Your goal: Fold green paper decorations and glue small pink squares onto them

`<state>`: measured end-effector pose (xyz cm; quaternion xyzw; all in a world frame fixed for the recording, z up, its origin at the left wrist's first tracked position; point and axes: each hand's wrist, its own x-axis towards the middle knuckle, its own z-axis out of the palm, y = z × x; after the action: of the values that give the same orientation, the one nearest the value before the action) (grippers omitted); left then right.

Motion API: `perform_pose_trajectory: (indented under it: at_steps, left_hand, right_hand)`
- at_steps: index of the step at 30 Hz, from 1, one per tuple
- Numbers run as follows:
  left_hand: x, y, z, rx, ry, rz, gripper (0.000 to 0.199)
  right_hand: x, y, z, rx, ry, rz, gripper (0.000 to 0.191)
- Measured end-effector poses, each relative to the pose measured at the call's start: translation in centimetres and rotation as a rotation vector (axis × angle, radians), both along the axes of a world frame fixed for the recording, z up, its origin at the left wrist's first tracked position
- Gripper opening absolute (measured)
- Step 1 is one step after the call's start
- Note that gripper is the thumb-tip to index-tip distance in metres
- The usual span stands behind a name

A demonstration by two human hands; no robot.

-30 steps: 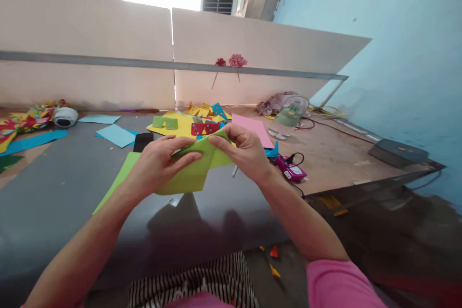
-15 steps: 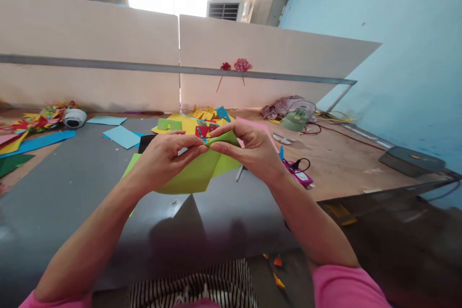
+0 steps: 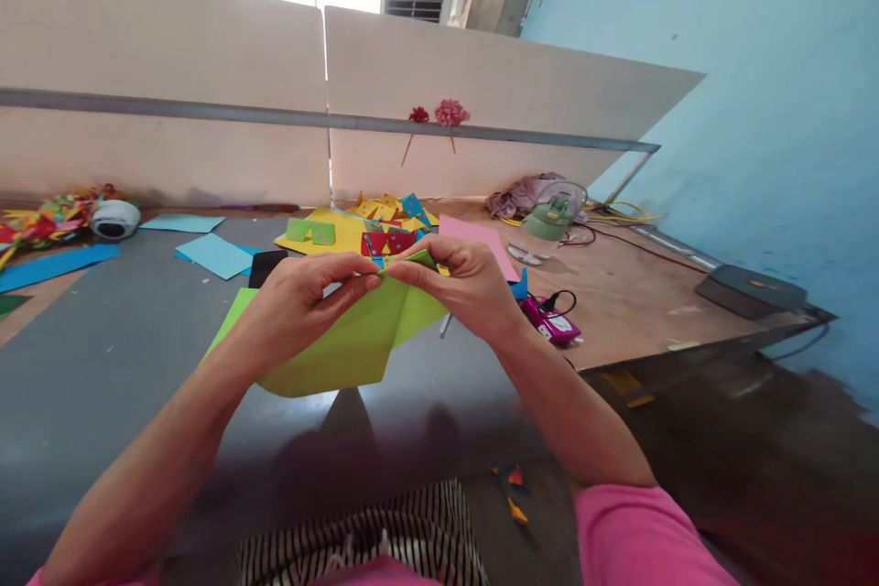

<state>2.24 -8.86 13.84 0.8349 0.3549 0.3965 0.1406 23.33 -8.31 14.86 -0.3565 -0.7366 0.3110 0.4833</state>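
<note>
A lime-green sheet of paper (image 3: 336, 343) is held up above the grey table by its top edge, with a crease running down its right part. My left hand (image 3: 302, 298) pinches that edge between thumb and fingers. Close beside it, my right hand (image 3: 460, 284) grips the same edge, where a narrow strip is folded over. Both sets of fingertips nearly meet. Behind them lie a red dotted paper piece (image 3: 385, 244), a green dotted piece (image 3: 309, 231) and a yellow sheet (image 3: 336, 243), partly covered by my hands.
Light-blue paper (image 3: 214, 256) and a white round device (image 3: 114, 219) are at the left. A pink sheet (image 3: 481, 243), a magenta box with a black plug (image 3: 553, 325), a green cap (image 3: 549, 218) and a dark grey case (image 3: 748, 290) lie to the right.
The green paper hangs lower and more of it shows at the left, while both hands keep pinching its top edge. The whole view has shifted slightly.
</note>
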Motion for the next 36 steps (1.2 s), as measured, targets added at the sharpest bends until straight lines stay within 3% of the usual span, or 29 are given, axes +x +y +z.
perform_pose_trajectory:
  at_steps: [11,23,36]
  left_hand:
    - [-0.3,0.3,-0.3,-0.081,-0.037,-0.022,0.03]
    - [0.1,0.3,-0.3,0.005,0.004,-0.045,0.029]
    - [2.1,-0.3,-0.5,0.138,-0.085,0.025,0.021]
  right_hand:
    - [1.3,-0.4,0.4,-0.018,0.096,0.003,0.016]
    - [1.3,-0.3,0.4,0.024,0.04,-0.01,0.017]
    - [0.5,-1.1,-0.1,0.213,-0.089,-0.065,0.014]
